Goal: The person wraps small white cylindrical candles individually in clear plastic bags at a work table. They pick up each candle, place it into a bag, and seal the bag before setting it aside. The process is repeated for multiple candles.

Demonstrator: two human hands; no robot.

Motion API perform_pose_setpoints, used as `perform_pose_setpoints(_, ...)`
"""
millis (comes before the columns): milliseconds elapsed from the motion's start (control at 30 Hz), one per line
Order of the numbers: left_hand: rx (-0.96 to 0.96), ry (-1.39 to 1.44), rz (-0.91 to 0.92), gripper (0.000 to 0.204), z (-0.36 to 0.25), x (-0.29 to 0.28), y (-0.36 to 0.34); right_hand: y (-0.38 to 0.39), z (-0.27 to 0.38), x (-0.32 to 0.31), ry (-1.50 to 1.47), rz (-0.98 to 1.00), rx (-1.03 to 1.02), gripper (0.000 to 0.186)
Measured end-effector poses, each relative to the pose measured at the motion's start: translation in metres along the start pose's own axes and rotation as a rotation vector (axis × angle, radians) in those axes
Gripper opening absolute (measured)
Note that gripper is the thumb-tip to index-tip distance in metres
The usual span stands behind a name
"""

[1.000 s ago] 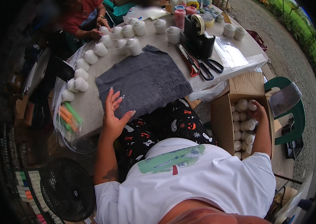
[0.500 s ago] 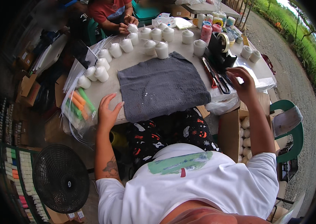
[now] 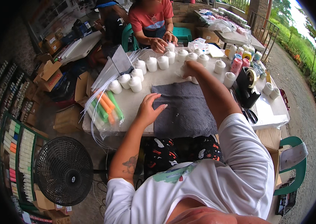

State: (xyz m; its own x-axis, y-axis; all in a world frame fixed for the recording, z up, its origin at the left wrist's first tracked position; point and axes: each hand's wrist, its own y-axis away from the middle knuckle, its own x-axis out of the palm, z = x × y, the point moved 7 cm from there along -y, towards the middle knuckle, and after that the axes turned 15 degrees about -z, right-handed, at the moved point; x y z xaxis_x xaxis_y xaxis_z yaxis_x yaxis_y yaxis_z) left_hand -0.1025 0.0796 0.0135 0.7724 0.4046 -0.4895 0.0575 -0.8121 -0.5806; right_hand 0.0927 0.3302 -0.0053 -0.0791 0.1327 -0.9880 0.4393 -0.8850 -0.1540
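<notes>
My right hand [image 3: 193, 68] reaches over the far edge of a dark grey towel [image 3: 186, 108]. Its bent fingers close on a blurred white candle [image 3: 183, 70]; part of the grip is hidden behind the hand. Another white candle [image 3: 194, 80] shows just below that hand. My left hand [image 3: 150, 109] hovers at the towel's left edge, fingers and thumb apart, holding nothing. White candles with wicks, such as one candle [image 3: 135, 84], line the table's far and left sides.
Across the table a person in a red shirt [image 3: 150, 20] touches a candle. Orange and green sticks in plastic [image 3: 107, 108] lie at left. Scissors [image 3: 250, 115], a black tape dispenser [image 3: 247, 89] and coloured candles [image 3: 236, 65] are at right. A black fan [image 3: 64, 171] stands lower left.
My right hand has swung from beside the scissors to the white candles beyond the towel and closed on one. My left hand has moved to the towel's edge. The view has shifted.
</notes>
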Motion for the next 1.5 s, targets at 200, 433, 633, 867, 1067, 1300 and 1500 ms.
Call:
perform_pose_setpoints(200,-0.080,0.113,-0.144,0.082,-0.019,0.018,-0.020,0.087,0.047,-0.077,-0.415,-0.088,-0.300,0.078)
perform_pose_setpoints(433,-0.039,0.134,0.018,0.082,-0.057,0.075,0.012,0.191,0.082,-0.097,-0.265,-0.147,-0.461,0.083)
perform_pose_setpoints(633,-0.143,0.233,0.053,0.070,-0.039,0.079,0.015,0.244,0.025,-0.087,-0.586,-0.489,0.066,0.091)
perform_pose_setpoints(867,-0.114,0.158,-0.020,0.052,-0.079,0.081,0.032,0.226,0.008,-0.078,-1.095,-0.217,0.056,0.067)
perform_pose_setpoints(1067,-0.144,0.326,-0.022,0.056,-0.074,0.090,0.064,0.244,0.004,-0.071,-0.898,-0.293,0.010,0.083)
perform_pose_setpoints(1300,0.130,-0.078,0.193,0.028,-0.088,0.095,0.048,0.324,0.073,-0.087,-0.864,-0.693,0.105,0.088)
perform_pose_setpoints(1500,0.364,-0.026,0.034,0.011,-0.093,0.103,0.063,0.313,0.081,-0.051,-0.585,-0.738,0.149,0.066)
